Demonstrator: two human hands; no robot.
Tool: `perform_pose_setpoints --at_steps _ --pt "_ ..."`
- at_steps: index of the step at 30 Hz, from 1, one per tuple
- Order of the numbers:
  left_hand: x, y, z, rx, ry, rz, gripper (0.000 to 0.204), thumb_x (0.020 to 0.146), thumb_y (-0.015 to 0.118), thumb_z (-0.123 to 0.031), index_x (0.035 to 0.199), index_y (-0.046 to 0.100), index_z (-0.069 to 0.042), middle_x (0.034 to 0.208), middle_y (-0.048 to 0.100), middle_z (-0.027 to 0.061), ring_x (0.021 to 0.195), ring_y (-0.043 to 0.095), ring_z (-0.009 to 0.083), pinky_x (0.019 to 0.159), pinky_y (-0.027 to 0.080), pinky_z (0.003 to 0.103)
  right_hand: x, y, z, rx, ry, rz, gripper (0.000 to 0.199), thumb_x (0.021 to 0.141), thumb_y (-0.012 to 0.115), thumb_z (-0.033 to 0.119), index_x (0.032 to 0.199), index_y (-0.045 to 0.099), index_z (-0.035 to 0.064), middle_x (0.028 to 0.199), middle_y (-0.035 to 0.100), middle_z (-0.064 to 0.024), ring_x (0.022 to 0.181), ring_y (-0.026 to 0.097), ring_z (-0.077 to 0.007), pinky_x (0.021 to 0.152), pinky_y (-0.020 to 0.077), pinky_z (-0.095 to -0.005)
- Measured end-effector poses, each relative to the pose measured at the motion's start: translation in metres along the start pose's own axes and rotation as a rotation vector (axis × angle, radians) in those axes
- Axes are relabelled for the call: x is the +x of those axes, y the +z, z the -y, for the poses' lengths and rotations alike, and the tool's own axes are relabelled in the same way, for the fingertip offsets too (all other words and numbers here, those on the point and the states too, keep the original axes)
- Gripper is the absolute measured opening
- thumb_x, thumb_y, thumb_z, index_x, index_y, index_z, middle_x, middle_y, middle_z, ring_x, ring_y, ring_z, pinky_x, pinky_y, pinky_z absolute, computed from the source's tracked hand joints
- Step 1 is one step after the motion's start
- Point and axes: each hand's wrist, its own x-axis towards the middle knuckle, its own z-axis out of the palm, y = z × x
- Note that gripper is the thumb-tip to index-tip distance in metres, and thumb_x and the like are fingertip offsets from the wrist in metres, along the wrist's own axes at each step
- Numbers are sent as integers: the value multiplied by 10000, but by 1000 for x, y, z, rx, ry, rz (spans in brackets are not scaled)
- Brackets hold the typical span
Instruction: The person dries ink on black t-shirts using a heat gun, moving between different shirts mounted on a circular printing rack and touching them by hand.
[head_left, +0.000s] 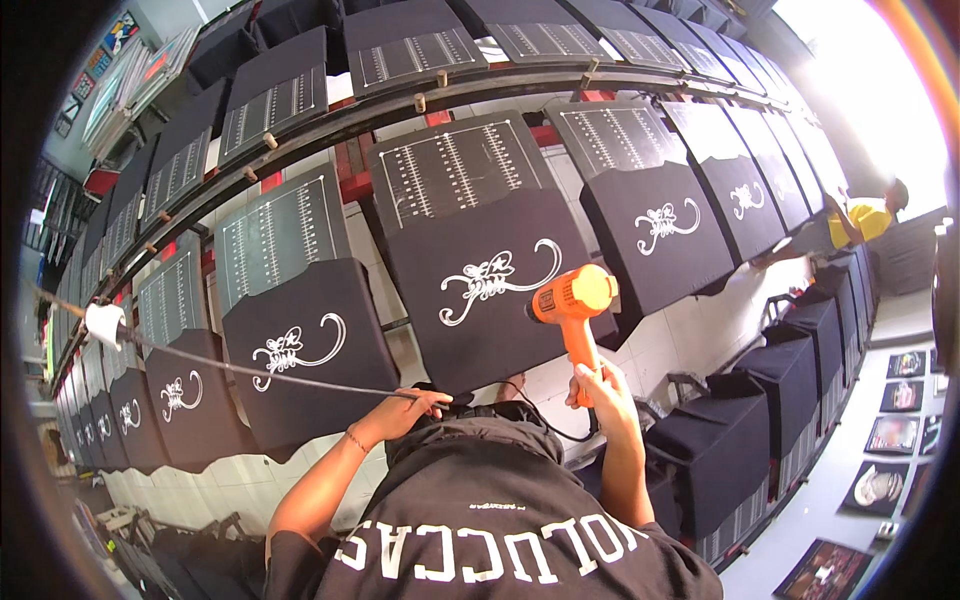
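Observation:
My right hand [602, 388] is wrapped round the handle of an orange heat gun [576, 302], held up in front of me with its dark nozzle toward the left. A black shirt [430, 350] with a white scrolled print lies stretched over the dark board [455, 165] just beyond the gun. At my waist, my left hand [405, 413] is closed on a dark cable [265, 371], which runs off to the far left through a white piece [104, 324]. A second black shirt [290, 385] with the same print lies on the board to the left.
Long rows of boards with black shirts curve away on both sides, and another row stands behind a dark rail [380, 122]. Cloth-covered boards [715, 450] flank me at right. A person in a yellow shirt [866, 222] stands farther right. Framed pictures [893, 435] hang on the wall.

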Motion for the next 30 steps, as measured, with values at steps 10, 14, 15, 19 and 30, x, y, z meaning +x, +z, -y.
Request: perform_pose_setpoints --at_steps 10,14,15,19,30 --pt "72 42 -34 -294 -67 -225 536 1100 313 -346 1187 678 36 1089 720 118 920 665 180 873 523 319 70 -36 47 -71 24 359 334 984 635 304 1116 570 4 764 621 -44 664 618 -118 602 486 -258" --pt "64 51 -14 -342 -22 -275 538 1102 311 -333 1182 672 57 1127 719 142 900 675 187 871 526 320 92 -1 66 -150 110 433 417 986 618 360 1187 571 -3 876 673 -80 726 677 -152 636 525 -262" --pt "62 52 -12 -342 -14 -279 537 1102 311 -332 1185 671 58 1132 717 146 901 675 188 873 525 319 95 10 67 -187 114 441 408 986 614 353 1172 571 -7 865 673 -81 712 675 -151 624 520 -259" --pt "58 50 -1 -419 -12 -319 591 1102 295 -421 1241 657 25 1084 708 118 960 654 166 921 503 318 110 45 74 -374 67 478 378 978 616 350 1087 579 -11 795 652 -65 657 658 -138 585 502 -248" --pt "18 5 30 -96 -49 -674 249 930 670 -142 1152 705 -34 1066 737 86 957 680 154 877 524 313 116 71 83 -526 167 617 379 959 638 348 1030 595 -22 723 593 -24 608 612 -108 559 485 -253"
